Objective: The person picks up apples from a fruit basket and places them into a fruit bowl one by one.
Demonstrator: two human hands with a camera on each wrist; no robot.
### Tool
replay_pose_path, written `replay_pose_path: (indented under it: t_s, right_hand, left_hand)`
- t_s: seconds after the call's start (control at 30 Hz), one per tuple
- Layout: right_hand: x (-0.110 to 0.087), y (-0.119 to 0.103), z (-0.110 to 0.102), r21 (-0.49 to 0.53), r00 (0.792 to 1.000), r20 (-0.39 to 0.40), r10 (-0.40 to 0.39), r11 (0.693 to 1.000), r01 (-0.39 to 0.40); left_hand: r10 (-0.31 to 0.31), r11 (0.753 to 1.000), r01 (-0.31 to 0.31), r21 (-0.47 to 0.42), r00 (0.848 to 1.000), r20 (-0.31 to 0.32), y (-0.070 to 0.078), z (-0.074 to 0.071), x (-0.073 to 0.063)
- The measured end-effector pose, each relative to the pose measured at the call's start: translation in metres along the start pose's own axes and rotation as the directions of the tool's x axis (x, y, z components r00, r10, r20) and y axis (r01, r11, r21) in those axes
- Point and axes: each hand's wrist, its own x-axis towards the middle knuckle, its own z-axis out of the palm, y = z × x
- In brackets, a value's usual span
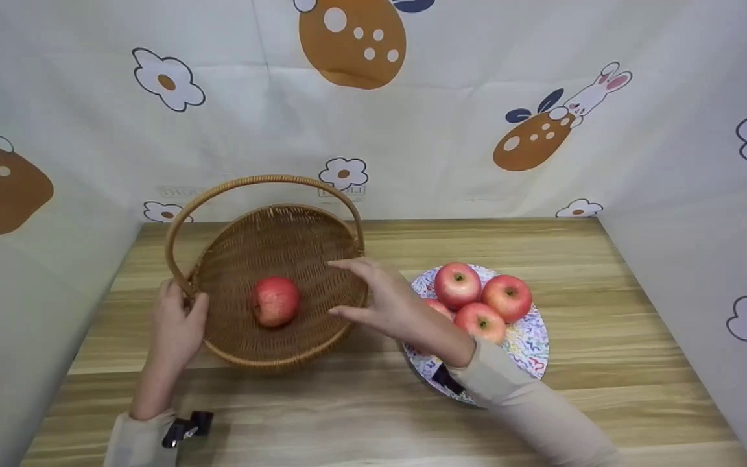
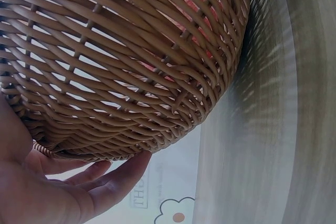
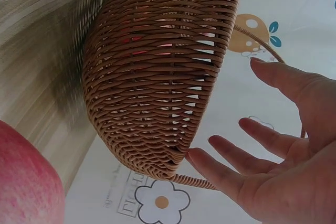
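A brown wicker basket (image 1: 270, 360) with a tall arched handle (image 1: 276, 178) stands on the left half of the table. One red apple (image 1: 276, 301) lies inside it, glimpsed through the weave in both wrist views. At the basket's left rim, by the handle's foot, my left hand (image 1: 177, 324) grips the edge, thumb on the inner side and fingers outside. My right hand (image 1: 390, 301) is at the right rim, thumb and fingers spread apart with nothing between them. In the right wrist view, a fingertip of the right hand (image 3: 273, 161) is close to the rim; contact is unclear.
Right of the basket, under my right forearm, a round patterned plate (image 1: 532, 344) carries several red apples (image 1: 458, 285). The wooden table (image 1: 607, 311) meets a printed cloth backdrop (image 1: 445, 149) at the back and both sides.
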Motion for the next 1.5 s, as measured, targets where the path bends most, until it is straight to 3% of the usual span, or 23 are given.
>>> replay_pose_path:
  t_s: [0.33,0.93,1.27,1.5]
  right_hand:
    - [0.009,0.0,0.006,-0.043,1.0,0.024,0.01,0.999,-0.009]
    - [0.021,-0.002,0.019,-0.106,0.994,0.088,0.063,0.993,-0.053]
    - [0.027,-0.005,0.025,-0.131,0.995,0.101,0.025,0.991,-0.012]
    - [0.031,-0.005,0.029,-0.142,0.99,0.13,0.047,0.989,-0.029]
  left_hand:
    - [0.036,0.999,-0.037,-0.025,0.999,-0.032,-0.001,0.001,0.002]
    - [0.027,1.0,-0.027,-0.006,0.999,-0.04,-0.001,0.001,0.002]
    - [0.017,1.0,-0.017,-0.023,1.0,-0.021,-0.002,0.0,0.002]
    - [0.006,1.0,-0.006,-0.02,1.0,-0.022,-0.002,0.0,0.003]
